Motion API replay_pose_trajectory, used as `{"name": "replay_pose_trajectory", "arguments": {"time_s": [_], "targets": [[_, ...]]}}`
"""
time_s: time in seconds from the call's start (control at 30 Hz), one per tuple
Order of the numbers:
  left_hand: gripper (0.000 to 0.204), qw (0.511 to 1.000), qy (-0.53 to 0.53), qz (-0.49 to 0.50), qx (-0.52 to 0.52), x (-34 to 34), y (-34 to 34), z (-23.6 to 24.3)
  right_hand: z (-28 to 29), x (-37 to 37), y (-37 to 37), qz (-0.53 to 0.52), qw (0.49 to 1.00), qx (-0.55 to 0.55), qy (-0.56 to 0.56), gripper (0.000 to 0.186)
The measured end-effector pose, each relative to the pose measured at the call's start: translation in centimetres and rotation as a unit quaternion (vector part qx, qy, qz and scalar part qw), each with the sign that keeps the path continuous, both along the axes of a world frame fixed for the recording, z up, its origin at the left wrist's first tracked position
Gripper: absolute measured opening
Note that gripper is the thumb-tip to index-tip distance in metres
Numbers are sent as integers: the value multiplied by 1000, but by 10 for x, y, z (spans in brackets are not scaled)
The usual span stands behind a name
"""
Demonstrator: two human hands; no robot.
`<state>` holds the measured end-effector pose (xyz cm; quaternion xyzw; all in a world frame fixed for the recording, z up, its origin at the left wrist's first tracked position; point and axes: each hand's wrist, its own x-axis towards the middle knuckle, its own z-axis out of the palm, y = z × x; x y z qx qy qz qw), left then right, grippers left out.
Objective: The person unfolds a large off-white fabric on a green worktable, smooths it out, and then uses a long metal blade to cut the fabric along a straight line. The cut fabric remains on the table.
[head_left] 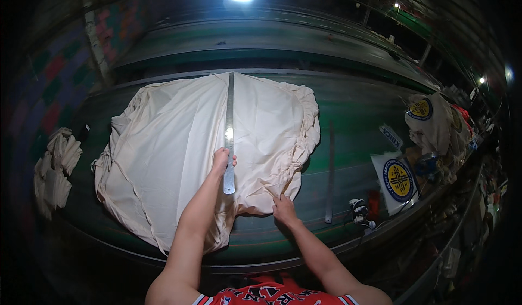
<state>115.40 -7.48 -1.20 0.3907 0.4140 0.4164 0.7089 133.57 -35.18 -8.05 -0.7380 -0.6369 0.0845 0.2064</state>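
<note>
A large cream cloth (168, 136) with gathered, ruffled edges lies spread over the green table. Down its middle runs a long metal ruler (229, 109), pointing away from me. My left hand (221, 160) is closed around the ruler near its close end. Farther right, my right hand (284, 210) pinches the near right edge of the cloth, where the fabric bunches into folds. The cloth covers the table beneath it, and its underside is hidden.
A second long ruler (330, 174) lies right of the cloth. Beyond it are a white sheet with a round blue-and-yellow emblem (398, 180), a small white device (359, 211) and printed cloth (429, 117). Folded cream fabric (56, 169) sits at the left edge.
</note>
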Motion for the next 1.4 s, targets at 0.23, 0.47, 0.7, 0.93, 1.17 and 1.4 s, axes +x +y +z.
{"name": "replay_pose_trajectory", "arguments": {"time_s": [0.23, 0.47, 0.7, 0.93, 1.17, 1.4], "targets": [[18, 999, 0, -33, 14, -37, -63, 0, 26, -15, -1, -73, 988, 89, -104, 23], [17, 997, 39, -72, -13, -109, -190, 2, 38, -33, 31, 56, 982, 156, -95, 29], [20, 989, 67, -128, -39, -173, -254, -19, 17, -43, 46, 115, 985, -45, -122, 35], [25, 980, 137, -129, -64, -169, -245, -70, 42, -8, 40, 96, 931, -311, -164, 21], [26, 966, 195, -157, -71, -173, -244, -67, 56, 62, -38, -41, 818, -568, -82, 24], [25, 974, 156, -157, -56, -172, -242, -65, 81, 1, -56, 14, 922, -321, -218, 34]]}}
